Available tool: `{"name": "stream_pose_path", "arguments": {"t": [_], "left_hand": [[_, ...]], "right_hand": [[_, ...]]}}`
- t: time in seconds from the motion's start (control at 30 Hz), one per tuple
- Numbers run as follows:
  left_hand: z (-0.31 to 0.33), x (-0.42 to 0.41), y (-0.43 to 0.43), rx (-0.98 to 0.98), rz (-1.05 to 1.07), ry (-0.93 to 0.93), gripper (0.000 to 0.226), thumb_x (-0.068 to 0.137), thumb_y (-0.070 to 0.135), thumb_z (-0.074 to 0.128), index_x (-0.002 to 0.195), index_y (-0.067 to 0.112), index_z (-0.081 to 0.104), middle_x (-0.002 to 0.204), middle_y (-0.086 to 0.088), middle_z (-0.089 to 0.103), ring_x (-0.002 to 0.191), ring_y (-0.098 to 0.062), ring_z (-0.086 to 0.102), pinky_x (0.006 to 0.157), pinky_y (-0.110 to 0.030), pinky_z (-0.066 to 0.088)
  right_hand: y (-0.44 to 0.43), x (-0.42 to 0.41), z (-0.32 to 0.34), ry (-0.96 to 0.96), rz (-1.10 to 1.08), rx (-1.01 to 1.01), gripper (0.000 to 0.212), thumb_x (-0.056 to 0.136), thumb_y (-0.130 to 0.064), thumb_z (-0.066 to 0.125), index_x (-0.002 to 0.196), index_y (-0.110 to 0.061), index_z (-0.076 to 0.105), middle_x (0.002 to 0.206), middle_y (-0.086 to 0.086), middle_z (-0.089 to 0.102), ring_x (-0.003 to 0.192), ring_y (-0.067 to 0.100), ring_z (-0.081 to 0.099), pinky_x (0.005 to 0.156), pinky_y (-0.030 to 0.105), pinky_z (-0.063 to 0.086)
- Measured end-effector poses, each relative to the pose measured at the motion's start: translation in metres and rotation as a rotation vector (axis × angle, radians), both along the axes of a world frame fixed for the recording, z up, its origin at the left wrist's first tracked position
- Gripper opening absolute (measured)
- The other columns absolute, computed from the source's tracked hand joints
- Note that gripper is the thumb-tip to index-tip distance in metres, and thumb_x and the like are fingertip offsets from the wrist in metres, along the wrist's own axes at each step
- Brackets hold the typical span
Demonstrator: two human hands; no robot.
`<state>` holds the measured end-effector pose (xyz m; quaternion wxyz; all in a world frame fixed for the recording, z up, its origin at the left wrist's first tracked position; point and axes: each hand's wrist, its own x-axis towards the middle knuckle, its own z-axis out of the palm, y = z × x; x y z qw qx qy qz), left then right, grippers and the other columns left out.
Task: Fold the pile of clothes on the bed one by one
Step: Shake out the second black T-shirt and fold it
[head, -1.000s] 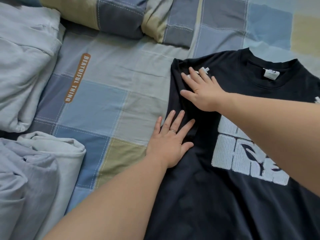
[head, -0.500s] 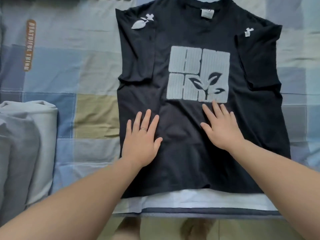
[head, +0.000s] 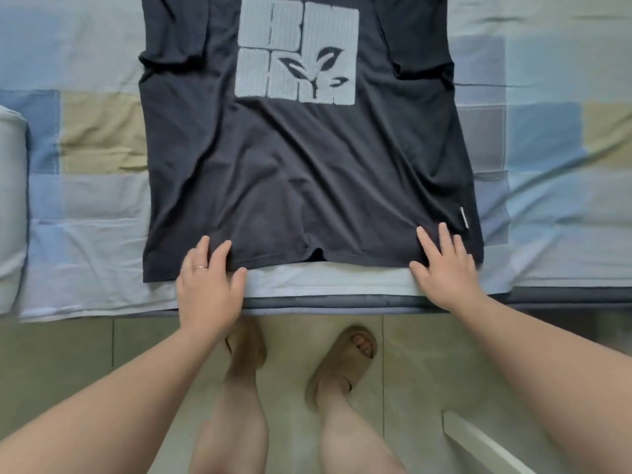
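Shirt (head: 307,172) lies flat, print up, by the near edge of the bed (head: 102,206). Both the left hand (head: 210,282) and right hand (head: 446,268) rest flat on its hem, fingers spread, gripping nothing. Pretty sure that's setup for folding it away.

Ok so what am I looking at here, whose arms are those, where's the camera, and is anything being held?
There is no machine here. A person wears a camera on the head, so you look down along both arms. The left hand and the right hand lie with straight fingers on the bottom hem of a black T-shirt spread on the patchwork bed, thumbs at the hem's edge. Neither hand grips it yet. The sleeves look folded in. Pale grey cloth sits at the bed's left edge. Below are the person's sandalled feet on a tiled floor.
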<state>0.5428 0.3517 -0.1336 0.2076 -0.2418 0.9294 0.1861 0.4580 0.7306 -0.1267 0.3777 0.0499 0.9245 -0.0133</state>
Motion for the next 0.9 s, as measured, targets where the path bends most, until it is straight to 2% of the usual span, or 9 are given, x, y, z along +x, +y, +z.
{"name": "stream_pose_path", "arguments": {"t": [0.13,0.23,0.33,0.4,0.47,0.53,0.63,0.77,0.9], "left_hand": [[0.007,-0.001,0.008,0.022,0.513,0.027,0.055,0.088,0.035,0.074,0.132,0.010,0.050,0.149,-0.012,0.035,0.135,-0.039,0.035,0.107,-0.050,0.034],[0.004,-0.008,0.005,0.108,0.969,0.114,0.074,0.082,0.037,0.081,0.137,0.008,0.042,0.151,-0.012,0.033,0.132,-0.034,0.043,0.109,-0.041,0.035],[0.003,-0.018,0.000,0.222,1.302,0.201,0.090,0.074,0.041,0.086,0.145,0.017,0.036,0.152,-0.002,0.036,0.129,-0.027,0.049,0.110,-0.039,0.040],[0.005,-0.029,-0.006,0.317,1.502,0.252,0.091,0.068,0.041,0.088,0.141,0.023,0.036,0.142,0.006,0.043,0.115,-0.023,0.057,0.098,-0.037,0.051],[0.006,-0.035,-0.018,0.410,1.656,0.269,0.081,0.066,0.042,0.089,0.131,0.027,0.044,0.124,0.014,0.049,0.093,-0.015,0.065,0.072,-0.029,0.058],[0.002,-0.035,-0.032,0.629,1.706,0.252,0.056,0.078,0.039,0.085,0.126,0.028,0.056,0.116,0.018,0.063,0.079,-0.006,0.067,0.057,-0.021,0.057],[0.000,-0.028,-0.047,0.893,1.688,0.225,0.036,0.093,0.031,0.073,0.126,0.025,0.062,0.104,0.011,0.072,0.082,-0.004,0.071,0.065,-0.023,0.059],[0.020,-0.021,-0.057,0.968,1.640,0.193,0.029,0.098,0.027,0.066,0.126,0.023,0.058,0.106,0.008,0.069,0.085,-0.007,0.069,0.057,-0.025,0.055],[0.068,-0.021,-0.064,0.997,1.590,0.172,0.028,0.099,0.025,0.065,0.125,0.021,0.056,0.100,0.005,0.070,0.082,-0.009,0.070,0.056,-0.025,0.056]], "right_hand": [[0.014,0.008,0.003,0.139,-0.436,-0.139,0.080,0.100,-0.043,0.051,0.160,-0.032,0.000,0.168,0.008,-0.008,0.153,0.035,0.002,0.123,0.050,0.012],[0.011,0.003,0.003,0.314,-0.711,-0.173,0.088,0.095,-0.037,0.062,0.160,-0.034,0.003,0.168,0.006,-0.004,0.151,0.038,0.008,0.119,0.050,0.019],[0.007,-0.007,0.001,0.358,-0.939,-0.171,0.096,0.090,-0.037,0.067,0.160,-0.033,0.002,0.167,0.006,0.007,0.149,0.037,0.016,0.117,0.050,0.022],[0.009,-0.011,-0.003,0.374,-1.030,-0.207,0.098,0.088,-0.035,0.070,0.160,-0.030,0.005,0.163,0.008,0.020,0.144,0.033,0.029,0.116,0.046,0.027],[0.014,-0.017,-0.006,0.412,-1.177,-0.295,0.093,0.085,-0.031,0.075,0.157,-0.026,0.016,0.156,0.007,0.034,0.132,0.028,0.047,0.113,0.041,0.037],[0.022,-0.025,-0.007,0.403,-1.413,-0.425,0.075,0.083,-0.027,0.079,0.144,-0.018,0.037,0.141,0.005,0.054,0.115,0.023,0.061,0.100,0.041,0.051],[0.028,-0.031,-0.002,0.255,-1.686,-0.643,0.044,0.088,-0.015,0.076,0.128,-0.013,0.057,0.119,0.005,0.068,0.096,0.019,0.068,0.066,0.035,0.059],[0.019,-0.030,0.031,0.218,-1.770,-0.828,0.036,0.098,-0.010,0.062,0.133,-0.010,0.053,0.119,0.010,0.067,0.095,0.025,0.068,0.062,0.043,0.059],[-0.001,-0.028,0.092,0.288,-1.786,-0.920,0.031,0.099,-0.007,0.060,0.130,-0.008,0.054,0.109,0.009,0.068,0.089,0.023,0.068,0.051,0.033,0.058]]}}
